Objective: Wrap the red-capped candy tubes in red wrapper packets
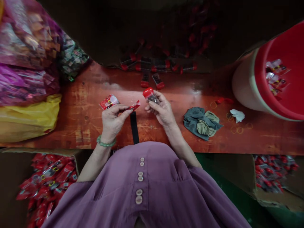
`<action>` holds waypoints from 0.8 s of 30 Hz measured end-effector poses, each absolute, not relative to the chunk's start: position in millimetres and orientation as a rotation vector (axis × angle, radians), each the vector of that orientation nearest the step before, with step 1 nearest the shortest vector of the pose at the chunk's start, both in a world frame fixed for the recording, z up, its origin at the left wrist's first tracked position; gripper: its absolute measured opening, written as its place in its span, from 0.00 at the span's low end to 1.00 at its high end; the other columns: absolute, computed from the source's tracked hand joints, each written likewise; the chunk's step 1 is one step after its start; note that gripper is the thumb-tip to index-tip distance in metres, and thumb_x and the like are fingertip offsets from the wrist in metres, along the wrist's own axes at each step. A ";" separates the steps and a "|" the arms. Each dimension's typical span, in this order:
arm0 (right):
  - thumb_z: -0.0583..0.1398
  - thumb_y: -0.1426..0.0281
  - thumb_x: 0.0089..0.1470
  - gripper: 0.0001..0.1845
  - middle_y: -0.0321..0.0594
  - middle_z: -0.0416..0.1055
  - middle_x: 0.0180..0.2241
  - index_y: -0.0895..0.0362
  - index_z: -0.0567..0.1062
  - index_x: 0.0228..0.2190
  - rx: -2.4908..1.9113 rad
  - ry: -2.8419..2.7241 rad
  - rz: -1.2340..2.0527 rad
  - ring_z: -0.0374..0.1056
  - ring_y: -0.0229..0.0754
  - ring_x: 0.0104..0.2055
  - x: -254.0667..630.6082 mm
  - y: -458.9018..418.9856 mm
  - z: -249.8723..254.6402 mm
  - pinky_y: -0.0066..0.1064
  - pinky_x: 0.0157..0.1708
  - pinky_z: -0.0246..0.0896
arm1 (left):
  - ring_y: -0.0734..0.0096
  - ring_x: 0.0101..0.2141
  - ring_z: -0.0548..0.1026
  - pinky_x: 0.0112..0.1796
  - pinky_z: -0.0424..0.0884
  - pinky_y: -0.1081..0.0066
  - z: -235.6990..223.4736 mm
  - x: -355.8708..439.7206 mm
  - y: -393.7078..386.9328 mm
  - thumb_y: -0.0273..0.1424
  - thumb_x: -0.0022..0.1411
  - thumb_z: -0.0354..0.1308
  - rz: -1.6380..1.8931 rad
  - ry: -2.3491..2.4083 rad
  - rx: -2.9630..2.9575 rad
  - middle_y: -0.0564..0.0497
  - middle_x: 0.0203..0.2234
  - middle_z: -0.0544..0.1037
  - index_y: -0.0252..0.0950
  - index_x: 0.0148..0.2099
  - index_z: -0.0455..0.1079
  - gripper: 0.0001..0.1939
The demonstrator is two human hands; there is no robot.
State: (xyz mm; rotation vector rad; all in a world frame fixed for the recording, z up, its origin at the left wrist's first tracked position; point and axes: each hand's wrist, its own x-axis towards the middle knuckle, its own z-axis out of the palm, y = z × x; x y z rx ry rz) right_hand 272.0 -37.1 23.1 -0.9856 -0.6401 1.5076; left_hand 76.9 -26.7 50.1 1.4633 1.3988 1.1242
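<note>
My left hand (113, 119) pinches a flat red packet (133, 106) between thumb and fingers over the worn red wooden table (83, 95); a second red and white packet (109, 101) shows just behind its fingers. My right hand (161, 109) grips a small clear bottle with a red cap (150, 95), held upright close to the packet. A green bead bracelet (105, 143) circles my left wrist.
More red-capped bottles (156, 65) lie at the table's far edge. A red bucket (275, 74) with packed items stands right. A grey-green cloth (201, 122), rubber bands (237, 129) and white scrap (237, 115) lie beside it. Bags (28, 63) pile left. Boxes of red packets (45, 183) flank my lap.
</note>
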 end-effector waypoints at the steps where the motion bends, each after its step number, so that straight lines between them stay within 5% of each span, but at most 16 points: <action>1: 0.69 0.60 0.48 0.26 0.31 0.74 0.37 0.49 0.69 0.48 -1.005 -0.709 1.472 0.72 0.30 0.28 276.0 -39.7 25.5 0.23 0.28 0.70 | 0.74 0.27 0.76 0.33 0.73 0.72 51.0 76.5 -26.7 0.30 0.50 0.70 1.130 1.368 1.503 0.53 0.25 0.81 0.37 0.32 0.80 0.05; 6: 0.66 0.56 0.53 0.19 0.35 0.76 0.43 0.49 0.74 0.45 -1.110 -1.061 1.263 0.72 0.34 0.33 288.6 -51.9 46.8 0.28 0.32 0.74 | 0.73 0.28 0.78 0.35 0.74 0.72 57.6 74.1 -26.8 0.26 0.53 0.67 1.142 1.213 1.746 0.52 0.26 0.82 0.38 0.31 0.80 0.02; 12: 0.63 0.65 0.59 0.13 0.38 0.78 0.42 0.52 0.77 0.46 -1.202 -1.528 1.029 0.73 0.40 0.41 292.9 -51.2 63.1 0.37 0.44 0.72 | 0.73 0.29 0.78 0.34 0.74 0.72 54.3 68.4 -24.9 0.25 0.55 0.66 1.146 1.167 1.796 0.52 0.27 0.82 0.37 0.32 0.79 0.02; 24: 0.58 0.70 0.63 0.14 0.43 0.78 0.39 0.57 0.76 0.49 -1.252 -2.112 0.946 0.72 0.40 0.39 298.5 -35.6 75.1 0.34 0.42 0.68 | 0.73 0.30 0.79 0.34 0.74 0.72 42.4 64.0 -23.5 0.24 0.57 0.64 1.083 1.205 1.842 0.52 0.28 0.82 0.37 0.33 0.77 0.03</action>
